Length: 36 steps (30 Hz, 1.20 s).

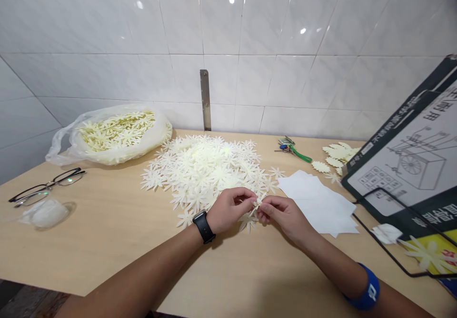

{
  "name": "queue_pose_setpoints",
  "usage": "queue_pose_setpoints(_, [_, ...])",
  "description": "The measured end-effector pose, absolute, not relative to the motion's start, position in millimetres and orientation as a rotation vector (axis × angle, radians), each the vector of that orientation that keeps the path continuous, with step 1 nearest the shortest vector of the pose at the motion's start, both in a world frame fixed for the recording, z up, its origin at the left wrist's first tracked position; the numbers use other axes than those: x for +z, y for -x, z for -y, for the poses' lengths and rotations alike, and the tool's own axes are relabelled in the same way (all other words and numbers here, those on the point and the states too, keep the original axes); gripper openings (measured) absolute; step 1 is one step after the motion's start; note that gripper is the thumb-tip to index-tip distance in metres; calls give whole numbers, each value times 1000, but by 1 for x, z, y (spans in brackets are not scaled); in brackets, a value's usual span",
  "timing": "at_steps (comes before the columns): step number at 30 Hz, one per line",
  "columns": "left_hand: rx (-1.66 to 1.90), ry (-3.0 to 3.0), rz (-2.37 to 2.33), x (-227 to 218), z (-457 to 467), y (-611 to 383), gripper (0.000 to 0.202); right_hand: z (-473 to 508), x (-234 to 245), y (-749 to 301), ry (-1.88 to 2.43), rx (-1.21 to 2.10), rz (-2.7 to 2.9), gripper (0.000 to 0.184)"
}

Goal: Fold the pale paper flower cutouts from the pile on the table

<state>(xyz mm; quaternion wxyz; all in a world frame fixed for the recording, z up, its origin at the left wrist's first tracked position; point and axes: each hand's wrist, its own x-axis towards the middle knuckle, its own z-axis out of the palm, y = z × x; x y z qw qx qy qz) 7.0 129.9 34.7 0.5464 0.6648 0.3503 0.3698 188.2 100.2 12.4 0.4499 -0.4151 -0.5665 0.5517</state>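
Observation:
Both hands meet over the table just in front of a heap of cream, flower-shaped cutouts [210, 165]. Pinched between their fingertips is one small cream flower cutout [257, 203], partly covered by the fingers. My left hand [230, 208], below a black watch [204, 226], grips its left side. From the right, my right hand [283, 217] holds its other side with thumb and fingers closed. A few loose cutouts lie flat on the table under and beside the hands.
At the back left sits a plastic bag [162, 139] of more cutouts. Eyeglasses [46, 186] and a crumpled white bundle [46, 213] lie at left. White paper sheets [317, 203], keys [285, 145], oval scalloped pieces [337, 156] and a large box [403, 165] with a black wire frame [389, 256] occupy the right.

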Motion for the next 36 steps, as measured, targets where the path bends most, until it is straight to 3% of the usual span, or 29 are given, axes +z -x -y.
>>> queue_pose_setpoints(16, [939,-1453,-872,35,-131,-8,19,-99,15,-188,1089,1303,1475,29])
queue_pose_setpoints(27, [1212,-1090,-1011,34,-154,8,22,-100,21,-188,1164,1161,1480,35])
queue_pose_setpoints(31, [1226,-1140,-1068,35,-161,18,36,-101,18,-188,1165,1196,1418,32])
queue_pose_setpoints(36, [1172,-1363,-1128,35,-159,17,19,-101,16,-187,1168,1199,1391,29])
